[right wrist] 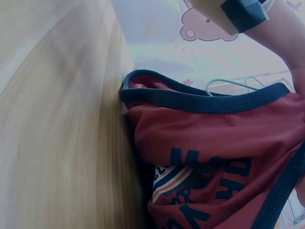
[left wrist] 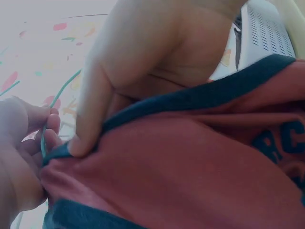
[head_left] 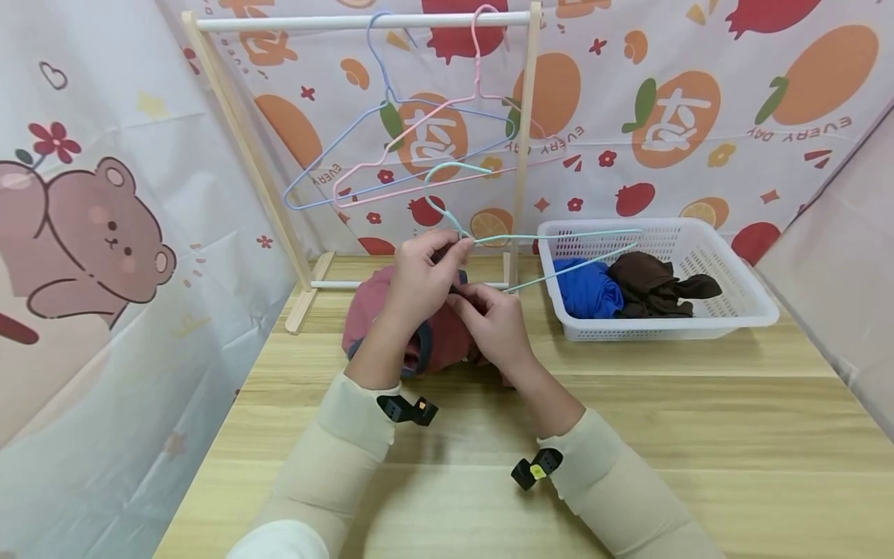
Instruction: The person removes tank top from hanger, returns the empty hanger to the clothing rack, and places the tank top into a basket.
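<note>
My left hand grips a mint-green hanger near the base of its hook. The hanger's other end reaches right over the basket. A red garment with dark blue trim hangs bunched below both hands, its lower part on the table. With thumb and fingers my right hand pinches the dark trim close to the hanger wire. The left wrist view shows the left hand on the wire beside this pinch. In the right wrist view, dark lettering marks the garment, and a piece of wire shows behind its trim.
A white basket at the right holds a blue cloth and a dark brown cloth. Behind my hands stands a wooden rack; a blue hanger and a pink hanger hang from its white bar.
</note>
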A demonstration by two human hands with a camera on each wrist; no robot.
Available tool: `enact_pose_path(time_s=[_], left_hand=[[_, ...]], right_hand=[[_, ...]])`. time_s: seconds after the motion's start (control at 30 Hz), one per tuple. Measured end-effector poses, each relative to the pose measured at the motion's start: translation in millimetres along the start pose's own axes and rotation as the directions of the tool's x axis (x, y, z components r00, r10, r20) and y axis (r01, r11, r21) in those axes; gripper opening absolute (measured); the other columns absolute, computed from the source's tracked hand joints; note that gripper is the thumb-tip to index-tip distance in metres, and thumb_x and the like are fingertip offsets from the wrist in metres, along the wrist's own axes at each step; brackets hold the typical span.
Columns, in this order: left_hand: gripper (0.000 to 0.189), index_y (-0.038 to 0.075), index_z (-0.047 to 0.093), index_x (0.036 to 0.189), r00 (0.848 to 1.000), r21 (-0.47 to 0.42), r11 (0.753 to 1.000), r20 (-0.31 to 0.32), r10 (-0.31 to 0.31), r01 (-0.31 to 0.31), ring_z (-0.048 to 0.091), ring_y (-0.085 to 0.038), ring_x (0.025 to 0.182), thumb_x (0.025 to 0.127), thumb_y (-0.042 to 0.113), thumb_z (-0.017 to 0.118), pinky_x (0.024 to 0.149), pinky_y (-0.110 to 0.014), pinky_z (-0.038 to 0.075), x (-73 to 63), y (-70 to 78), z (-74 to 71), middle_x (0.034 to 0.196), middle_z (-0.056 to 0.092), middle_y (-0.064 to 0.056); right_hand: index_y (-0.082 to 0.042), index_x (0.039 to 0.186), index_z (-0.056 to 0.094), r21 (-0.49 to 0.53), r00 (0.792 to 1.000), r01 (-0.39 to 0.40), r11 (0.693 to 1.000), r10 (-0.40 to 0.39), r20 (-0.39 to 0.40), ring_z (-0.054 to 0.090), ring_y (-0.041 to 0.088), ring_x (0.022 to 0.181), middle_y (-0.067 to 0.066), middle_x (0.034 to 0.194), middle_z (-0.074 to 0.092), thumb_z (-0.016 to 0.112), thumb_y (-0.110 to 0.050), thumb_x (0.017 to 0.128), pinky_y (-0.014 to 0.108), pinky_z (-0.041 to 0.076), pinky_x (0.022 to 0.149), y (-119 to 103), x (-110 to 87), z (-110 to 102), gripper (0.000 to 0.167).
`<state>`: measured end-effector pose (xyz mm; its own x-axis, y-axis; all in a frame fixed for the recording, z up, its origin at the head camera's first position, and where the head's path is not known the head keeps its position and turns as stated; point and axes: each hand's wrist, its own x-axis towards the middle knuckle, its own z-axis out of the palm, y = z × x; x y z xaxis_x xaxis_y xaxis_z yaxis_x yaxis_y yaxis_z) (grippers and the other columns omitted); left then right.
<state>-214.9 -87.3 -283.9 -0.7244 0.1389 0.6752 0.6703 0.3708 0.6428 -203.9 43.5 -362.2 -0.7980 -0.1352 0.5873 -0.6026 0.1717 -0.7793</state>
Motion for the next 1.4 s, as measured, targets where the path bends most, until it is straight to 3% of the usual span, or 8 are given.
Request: enact_pose_path(time_s=[0.3, 0.5, 0.63, 0.73, 0.97, 1.17, 1.27, 1.4], left_hand=[[0.021, 0.003, 0.073, 0.085, 0.996, -0.04, 0.996, 0.032, -0.082, 0.083, 0.049, -0.016, 0.05, 0.096, 0.019, 0.064, 0.049, -0.024, 0.042, 6.9, 15.7, -1.5, 0.071, 0.065, -0.008], [0.02, -0.002, 0.073, 0.082, 0.998, -0.126, 0.99, -0.024, -0.065, 0.061, 0.041, -0.014, 0.049, 0.094, 0.014, 0.067, 0.048, -0.024, 0.032, 11.1, 18.6, 0.2, 0.067, 0.064, -0.008], [0.021, -0.001, 0.072, 0.081, 0.996, -0.156, 0.986, -0.05, -0.072, 0.063, 0.041, -0.012, 0.05, 0.094, 0.014, 0.066, 0.048, -0.023, 0.032, 12.7, 19.5, 5.1, 0.066, 0.061, -0.004], [0.022, -0.004, 0.07, 0.081, 0.992, -0.193, 0.98, -0.105, -0.075, 0.053, 0.043, -0.011, 0.052, 0.095, 0.013, 0.065, 0.05, -0.022, 0.034, 13.3, 19.3, 9.3, 0.07, 0.062, -0.005], [0.022, -0.01, 0.069, 0.088, 0.952, -0.311, 0.95, -0.295, -0.081, -0.015, 0.045, -0.009, 0.052, 0.095, 0.01, 0.064, 0.05, -0.021, 0.04, 14.1, 18.9, 12.0, 0.069, 0.062, 0.005], [0.028, -0.014, 0.063, 0.082, 0.915, -0.428, 0.902, -0.385, -0.117, -0.065, 0.041, -0.011, 0.049, 0.096, 0.01, 0.063, 0.046, -0.022, 0.042, 16.5, 20.9, 3.3, 0.06, 0.054, 0.006], [0.026, -0.009, 0.063, 0.076, 0.897, -0.455, 0.883, -0.429, -0.11, -0.11, 0.038, -0.012, 0.051, 0.096, 0.008, 0.062, 0.048, -0.021, 0.037, 19.1, 21.1, -3.1, 0.059, 0.051, 0.002], [0.02, -0.004, 0.067, 0.078, 0.877, -0.473, 0.868, -0.47, -0.104, -0.151, 0.04, -0.011, 0.053, 0.095, 0.004, 0.062, 0.052, -0.021, 0.035, 22.2, 20.9, -10.6, 0.064, 0.059, 0.001]], right_hand=[[-0.006, 0.098, 0.075, -0.034, 1.0, -0.024, 0.999, 0.025, 0.015, 0.064, 0.009, 0.067, 0.004, 0.081, 0.073, 0.068, -0.021, 0.094, 0.025, 0.052, 0.058, 1, 0.2, 0, 0.017], [-0.007, 0.1, 0.076, -0.084, 0.999, -0.031, 0.996, 0.034, 0.024, 0.067, 0.009, 0.073, 0.004, 0.085, 0.074, 0.068, -0.022, 0.094, 0.026, 0.054, 0.064, 2, -1.8, 0, 0.019], [-0.007, 0.101, 0.075, -0.106, 1.0, 0.0, 0.994, 0.003, 0.027, 0.069, 0.01, 0.077, 0.004, 0.088, 0.075, 0.069, -0.024, 0.093, 0.026, 0.056, 0.068, 3, -1.9, 2, 0.02], [-0.008, 0.103, 0.075, -0.117, 0.999, 0.012, 0.993, -0.007, 0.039, 0.069, 0.009, 0.078, 0.003, 0.09, 0.075, 0.07, -0.025, 0.093, 0.026, 0.056, 0.069, 4, -2.8, 4, 0.021], [-0.011, 0.102, 0.076, -0.156, 0.998, -0.021, 0.988, 0.031, 0.063, 0.067, 0.007, 0.079, 0.001, 0.091, 0.075, 0.069, -0.03, 0.092, 0.026, 0.054, 0.069, 9, -6.6, 5, 0.022], [-0.01, 0.097, 0.075, -0.12, 0.997, -0.035, 0.992, 0.044, 0.071, 0.061, 0.008, 0.071, 0.0, 0.085, 0.073, 0.07, -0.026, 0.093, 0.025, 0.051, 0.064, 16, -8.5, 4, 0.017], [-0.01, 0.095, 0.075, -0.119, 0.996, -0.037, 0.992, 0.046, 0.072, 0.06, 0.007, 0.069, 0.0, 0.083, 0.073, 0.07, -0.026, 0.093, 0.023, 0.049, 0.062, 21, -9.2, 4, 0.016], [-0.011, 0.095, 0.075, -0.141, 0.996, -0.041, 0.989, 0.051, 0.072, 0.061, 0.006, 0.071, 0.0, 0.083, 0.073, 0.069, -0.027, 0.093, 0.023, 0.049, 0.063, 25, -9.3, 2, 0.017]])
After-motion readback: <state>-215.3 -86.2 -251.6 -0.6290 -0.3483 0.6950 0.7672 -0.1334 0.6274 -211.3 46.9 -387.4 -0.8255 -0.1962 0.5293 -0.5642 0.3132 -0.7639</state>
